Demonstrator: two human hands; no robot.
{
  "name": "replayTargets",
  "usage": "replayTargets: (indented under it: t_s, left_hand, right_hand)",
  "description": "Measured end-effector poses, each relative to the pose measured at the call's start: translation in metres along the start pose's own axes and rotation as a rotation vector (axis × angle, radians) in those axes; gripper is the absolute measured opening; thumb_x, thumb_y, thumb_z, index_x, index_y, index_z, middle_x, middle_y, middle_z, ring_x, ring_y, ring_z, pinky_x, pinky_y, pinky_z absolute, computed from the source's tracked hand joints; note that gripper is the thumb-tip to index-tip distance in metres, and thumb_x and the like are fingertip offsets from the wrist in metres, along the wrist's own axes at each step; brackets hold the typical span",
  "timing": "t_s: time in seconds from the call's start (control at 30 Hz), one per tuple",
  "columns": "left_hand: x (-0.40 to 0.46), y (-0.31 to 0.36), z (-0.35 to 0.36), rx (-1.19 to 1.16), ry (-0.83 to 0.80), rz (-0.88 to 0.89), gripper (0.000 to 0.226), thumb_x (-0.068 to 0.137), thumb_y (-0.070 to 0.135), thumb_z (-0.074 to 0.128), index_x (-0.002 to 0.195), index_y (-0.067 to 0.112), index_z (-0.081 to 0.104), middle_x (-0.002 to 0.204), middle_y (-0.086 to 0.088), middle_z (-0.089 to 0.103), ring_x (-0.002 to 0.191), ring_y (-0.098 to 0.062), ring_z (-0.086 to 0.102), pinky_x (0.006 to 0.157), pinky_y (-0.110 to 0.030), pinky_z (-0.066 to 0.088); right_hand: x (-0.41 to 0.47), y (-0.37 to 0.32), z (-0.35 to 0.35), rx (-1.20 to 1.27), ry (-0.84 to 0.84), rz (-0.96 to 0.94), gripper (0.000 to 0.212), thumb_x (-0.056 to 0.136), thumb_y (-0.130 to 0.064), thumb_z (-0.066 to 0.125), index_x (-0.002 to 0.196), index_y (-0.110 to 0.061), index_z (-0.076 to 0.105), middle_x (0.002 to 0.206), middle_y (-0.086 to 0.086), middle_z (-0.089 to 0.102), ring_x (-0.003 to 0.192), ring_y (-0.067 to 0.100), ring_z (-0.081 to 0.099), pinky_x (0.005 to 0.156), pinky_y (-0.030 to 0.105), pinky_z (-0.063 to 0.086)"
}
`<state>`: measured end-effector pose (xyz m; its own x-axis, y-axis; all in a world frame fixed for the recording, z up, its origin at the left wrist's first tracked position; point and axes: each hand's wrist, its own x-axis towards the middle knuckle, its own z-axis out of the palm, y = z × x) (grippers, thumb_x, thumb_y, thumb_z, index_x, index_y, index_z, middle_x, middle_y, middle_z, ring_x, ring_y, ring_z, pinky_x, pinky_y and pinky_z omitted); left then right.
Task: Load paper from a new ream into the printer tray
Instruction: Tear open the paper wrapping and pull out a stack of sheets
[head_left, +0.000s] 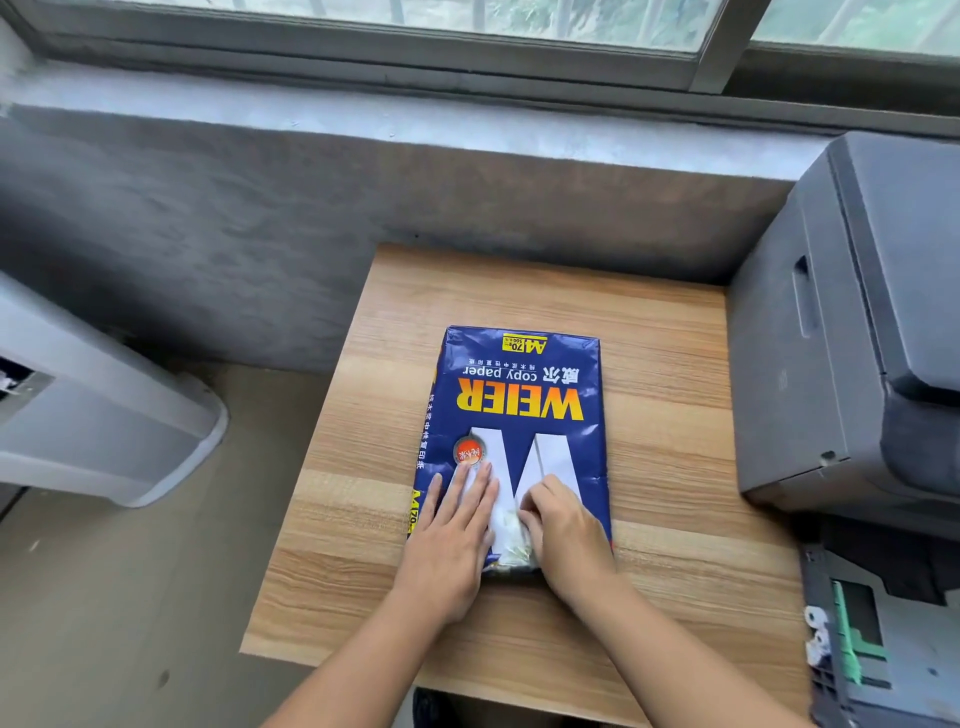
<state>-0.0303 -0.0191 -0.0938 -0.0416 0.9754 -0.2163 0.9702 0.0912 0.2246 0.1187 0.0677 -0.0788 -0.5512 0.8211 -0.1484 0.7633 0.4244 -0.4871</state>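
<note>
A blue wrapped ream of copy paper (519, 395) with yellow lettering lies flat on the wooden table (665, 467). My left hand (452, 540) rests flat on the ream's near end, fingers spread. My right hand (563, 535) is curled on the near end beside it, fingertips pinching the wrapper where it is torn and crumpled white shows (511, 535). The dark grey printer (852, 332) stands at the right. Its pulled-out paper tray (883, 644), with green guides, sits low at the right edge.
A concrete wall and window sill (363, 114) run behind the table. A white appliance (93, 410) stands on the floor at the left. Bare tabletop lies around the ream on all sides.
</note>
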Motion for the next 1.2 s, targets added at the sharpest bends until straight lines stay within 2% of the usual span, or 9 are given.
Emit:
replayTargets:
  t_s: [0.17,0.3,0.43,0.53,0.63,0.77,0.9,1.03,1.2]
  left_hand:
    - [0.001,-0.002,0.001,0.014,-0.047,-0.018,0.057,0.099,0.034,0.026,0.153,0.017,0.013,0.163,0.002,0.009,0.149,-0.022,0.003,0.114,-0.048,0.007]
    - [0.002,-0.003,0.001,0.015,-0.040,-0.006,0.058,0.099,0.037,0.023,0.152,0.017,0.013,0.163,0.002,0.008,0.149,-0.023,0.002,0.114,-0.048,0.005]
    - [0.002,-0.007,0.003,0.008,-0.026,0.015,0.059,0.099,0.039,0.020,0.153,0.018,0.010,0.163,0.003,0.004,0.149,-0.022,-0.003,0.115,-0.047,0.002]
    - [0.003,-0.007,0.000,-0.014,-0.028,0.025,0.061,0.097,0.042,0.012,0.153,0.019,0.008,0.163,0.004,-0.001,0.148,-0.019,-0.008,0.119,-0.046,0.000]
    - [0.002,-0.006,-0.004,-0.035,0.003,0.029,0.060,0.098,0.041,0.012,0.152,0.016,0.013,0.163,0.001,0.005,0.149,-0.019,-0.004,0.121,-0.044,0.002]
    - [-0.004,-0.009,-0.008,0.013,0.064,-0.005,0.058,0.100,0.039,0.019,0.151,0.012,0.017,0.162,-0.005,0.010,0.149,-0.021,-0.002,0.120,-0.045,0.006]
    - [-0.010,-0.013,-0.011,-0.020,0.064,-0.068,0.059,0.100,0.040,0.017,0.152,0.012,0.012,0.163,-0.004,0.005,0.149,-0.020,-0.008,0.121,-0.048,0.007]
    - [-0.012,-0.015,-0.005,0.050,0.015,-0.032,0.062,0.099,0.043,0.012,0.152,0.013,0.002,0.163,-0.004,-0.002,0.148,-0.020,-0.015,0.121,-0.047,0.004]
    - [-0.011,-0.014,-0.003,0.047,0.006,-0.032,0.063,0.099,0.044,0.014,0.152,0.013,0.000,0.163,-0.004,-0.001,0.148,-0.022,-0.012,0.121,-0.049,0.007]
  right_hand:
    - [-0.024,0.007,-0.010,-0.136,-0.017,-0.323,0.006,0.092,-0.019,0.058,0.089,-0.017,0.054,0.095,-0.001,0.059,0.085,0.023,0.059,0.074,0.034,0.049]
    - [-0.090,0.015,-0.001,-0.249,-0.039,-0.571,0.009,0.096,-0.022,0.055,0.096,-0.015,0.061,0.125,0.005,0.066,0.116,0.022,0.061,0.103,0.029,0.039]
    - [-0.131,0.013,0.027,-0.204,-0.065,-0.564,0.015,0.091,-0.007,0.050,0.101,-0.011,0.061,0.130,0.008,0.069,0.124,0.022,0.063,0.103,0.031,0.047]
    - [-0.142,-0.003,0.031,-0.016,-0.070,-0.337,0.014,0.090,-0.026,0.057,0.098,-0.016,0.062,0.140,-0.001,0.062,0.135,0.011,0.052,0.108,0.024,0.041]
    - [-0.133,-0.027,0.017,0.594,0.022,0.324,0.025,0.095,-0.034,0.059,0.119,-0.035,0.055,0.111,-0.018,0.076,0.108,-0.006,0.065,0.090,0.019,0.049]
    - [-0.103,-0.029,0.016,1.051,0.395,0.826,0.049,0.097,-0.016,0.060,0.142,-0.024,0.042,0.087,0.007,0.080,0.079,0.018,0.078,0.080,0.034,0.059]
    - [-0.096,-0.024,0.025,1.048,0.498,0.949,0.045,0.096,-0.010,0.060,0.140,-0.014,0.050,0.094,0.006,0.075,0.071,0.020,0.078,0.077,0.041,0.062]
    - [-0.086,-0.023,0.028,0.905,0.570,0.985,0.025,0.092,-0.017,0.065,0.117,-0.020,0.066,0.075,-0.007,0.076,0.068,0.020,0.076,0.076,0.043,0.061]
    - [-0.080,-0.026,0.027,0.758,0.643,0.974,0.018,0.087,-0.013,0.068,0.104,-0.012,0.072,0.105,0.002,0.068,0.076,0.013,0.069,0.078,0.029,0.050]
